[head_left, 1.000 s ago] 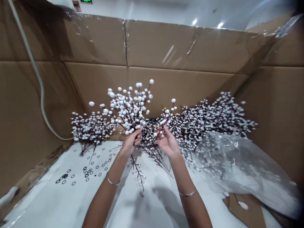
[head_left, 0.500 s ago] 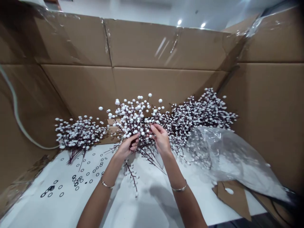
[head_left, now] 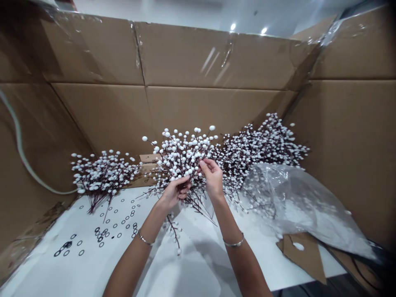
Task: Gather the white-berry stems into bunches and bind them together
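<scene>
My left hand [head_left: 175,192] is closed around the stems of a bunch of artificial white berry sprays [head_left: 181,152], which fans out upward above the fingers. At the right side of that bunch, my right hand [head_left: 213,177] pinches at a berry twig; the exact spot is partly hidden by its fingers. Below the left hand a single berry sprig [head_left: 173,231] hangs or lies over the white tabletop. Bare stems of other sprays [head_left: 199,206] lie on the table just behind and between my hands.
Another berry bunch [head_left: 103,173] lies at the left, near scattered black rings [head_left: 101,234]. A large heap of berry sprays [head_left: 266,140] rests at back right, beside a clear plastic bag [head_left: 297,198]. A cardboard scrap [head_left: 305,255] lies at the front right. Cardboard walls [head_left: 216,62] enclose the table.
My left hand and the held bunch have moved to the right, closer to my right hand. The bunch looks more gathered; the right hand has shifted slightly right.
</scene>
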`<state>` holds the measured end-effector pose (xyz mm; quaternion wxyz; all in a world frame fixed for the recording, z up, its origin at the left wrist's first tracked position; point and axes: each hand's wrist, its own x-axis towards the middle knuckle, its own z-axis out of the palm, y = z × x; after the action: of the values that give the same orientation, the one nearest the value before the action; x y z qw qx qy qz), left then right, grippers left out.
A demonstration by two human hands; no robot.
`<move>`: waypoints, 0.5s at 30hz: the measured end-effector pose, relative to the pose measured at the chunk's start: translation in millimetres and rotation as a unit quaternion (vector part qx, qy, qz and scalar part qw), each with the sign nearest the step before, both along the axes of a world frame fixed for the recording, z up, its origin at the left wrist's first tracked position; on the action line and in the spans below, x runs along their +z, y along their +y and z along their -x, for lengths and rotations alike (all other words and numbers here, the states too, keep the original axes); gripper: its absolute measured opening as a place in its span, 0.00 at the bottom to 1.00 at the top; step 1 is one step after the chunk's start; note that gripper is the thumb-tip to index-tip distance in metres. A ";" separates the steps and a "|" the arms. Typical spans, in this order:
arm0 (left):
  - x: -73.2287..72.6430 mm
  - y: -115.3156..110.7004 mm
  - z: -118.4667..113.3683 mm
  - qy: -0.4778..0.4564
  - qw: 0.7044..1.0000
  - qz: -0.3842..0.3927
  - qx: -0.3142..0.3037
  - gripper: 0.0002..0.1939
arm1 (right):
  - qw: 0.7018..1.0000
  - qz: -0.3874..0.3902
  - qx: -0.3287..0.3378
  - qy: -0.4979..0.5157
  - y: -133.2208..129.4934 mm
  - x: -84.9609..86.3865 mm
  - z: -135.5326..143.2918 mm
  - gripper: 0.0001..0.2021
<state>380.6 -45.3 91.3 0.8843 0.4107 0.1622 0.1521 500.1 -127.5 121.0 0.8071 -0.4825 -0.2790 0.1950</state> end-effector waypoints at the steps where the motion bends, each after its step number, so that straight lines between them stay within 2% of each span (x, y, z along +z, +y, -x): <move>1: -0.1 -0.6 0.0 -0.002 1.000 0.001 0.006 0.14 | 1.000 -0.004 -0.004 -0.001 -1.6 1.5 -0.2 0.18; 5: -0.8 -4.2 0.6 -0.002 1.000 -0.022 0.017 0.18 | 0.999 -0.003 -0.016 -0.043 -6.0 6.0 3.8 0.18; 9: -0.8 -9.2 1.1 -0.014 0.997 -0.079 0.020 0.19 | 0.990 0.025 -0.066 -0.124 -6.7 6.0 9.4 0.15; 15: -0.4 -12.0 2.3 -0.006 0.990 -0.139 -0.001 0.18 | 0.986 0.038 -0.064 -0.153 -15.0 10.2 8.8 0.15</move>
<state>378.4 -57.3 90.9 0.8195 0.5293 0.1339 0.1743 491.3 -142.5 131.2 0.7471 -0.5533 -0.3601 0.0778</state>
